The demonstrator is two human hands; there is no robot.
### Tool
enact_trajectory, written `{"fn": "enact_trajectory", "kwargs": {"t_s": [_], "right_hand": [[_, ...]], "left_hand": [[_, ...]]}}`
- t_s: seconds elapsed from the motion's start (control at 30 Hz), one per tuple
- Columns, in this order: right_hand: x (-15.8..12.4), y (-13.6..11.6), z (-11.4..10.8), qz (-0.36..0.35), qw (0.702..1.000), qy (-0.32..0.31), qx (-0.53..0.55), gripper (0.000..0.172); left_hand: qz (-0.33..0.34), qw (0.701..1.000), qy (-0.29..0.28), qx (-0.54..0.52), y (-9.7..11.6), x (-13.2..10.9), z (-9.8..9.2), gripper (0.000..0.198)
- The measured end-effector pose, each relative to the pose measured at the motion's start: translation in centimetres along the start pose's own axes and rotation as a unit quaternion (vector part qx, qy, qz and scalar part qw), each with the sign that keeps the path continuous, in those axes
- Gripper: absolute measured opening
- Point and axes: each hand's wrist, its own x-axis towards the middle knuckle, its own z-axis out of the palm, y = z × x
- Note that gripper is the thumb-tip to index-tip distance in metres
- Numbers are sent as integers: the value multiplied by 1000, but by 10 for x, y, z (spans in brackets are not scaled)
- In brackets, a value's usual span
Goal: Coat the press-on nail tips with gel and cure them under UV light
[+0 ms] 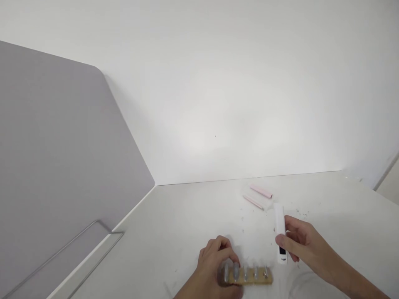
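My left hand (213, 263) is curled round the left end of a narrow yellowish strip (254, 279) near the bottom edge. Several small greyish, partly see-through pieces (245, 272) stand in a row along this strip; blur hides their exact kind. To the right, my right hand (304, 245) grips a slim white stick-shaped device (280, 224) between thumb and fingers. A small dark panel (282, 251) shows on the device's lower part, with a dark mark below it. The device is held nearly upright in the picture, just right of the strip and apart from it.
Beyond the device, a pink pen-like stick (253, 202) and a thicker pink piece (261, 191) lie on the white table (187, 220). Small crumbs (302, 213) are scattered to the right. A grey panel (62, 137) and a thin metal rod (96, 265) border the left side.
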Motion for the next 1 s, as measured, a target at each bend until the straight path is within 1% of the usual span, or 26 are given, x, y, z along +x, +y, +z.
{"fn": "enact_trajectory", "kwargs": {"t_s": [0.03,0.07,0.1,0.13,0.17,0.23,0.3,0.33,0.4,0.5,0.57,0.63,0.7,0.73,0.77,0.8,0.83,0.87,0.93,0.97,1.0], "right_hand": [[0,1,0,-3,1000,0,2,37],[0,1,0,-5,1000,2,5,37],[0,1,1,-8,1000,5,9,36],[0,1,2,-9,1000,11,12,36],[-1,0,3,-8,1000,19,14,35],[-2,-1,6,-6,999,42,9,33],[-4,-3,10,-6,998,64,-17,31],[-6,-4,12,-8,997,74,-37,30],[-10,-6,17,-16,993,87,-79,26],[-18,-11,26,-37,985,130,-106,22],[-22,-14,31,-52,984,127,-115,18],[-24,-15,36,-56,985,113,-119,16],[-25,-15,39,-54,985,105,-128,15],[-25,-15,41,-56,984,106,-134,15],[-25,-16,42,-63,982,107,-140,14],[-25,-16,43,-73,981,106,-145,13],[-25,-16,45,-83,980,102,-147,12],[-25,-16,46,-92,980,94,-149,10],[-24,-16,50,-103,977,81,-166,7],[-23,-15,52,-103,976,75,-179,8],[-23,-13,54,-100,974,69,-191,9]], "left_hand": [[-10,1000,-21,15,-2,0,-4,49],[-2,999,-29,16,-3,-1,-10,59],[7,999,-36,14,-5,-3,-17,64],[17,998,-58,5,-6,-5,-24,62],[22,997,-79,-2,-7,-7,-30,55],[23,997,-76,-1,-7,-11,-39,43],[23,998,-60,-1,-6,-12,-39,33],[23,998,-51,-3,-6,-11,-36,30],[25,999,-43,-5,-7,-6,-24,28],[74,997,4,3,-13,1,4,28],[105,994,24,6,-16,5,21,31],[133,991,35,4,-16,5,31,32],[146,987,64,3,-10,2,30,31],[145,987,65,3,-6,0,27,30],[138,989,56,1,-2,-2,23,27],[130,991,28,2,1,-4,19,23],[123,992,18,-1,4,-5,16,19],[128,992,20,-1,4,-6,15,17],[171,985,31,10,1,-5,20,15],[206,977,54,18,-3,-4,25,15],[248,964,95,21,-8,-3,30,20]]}}
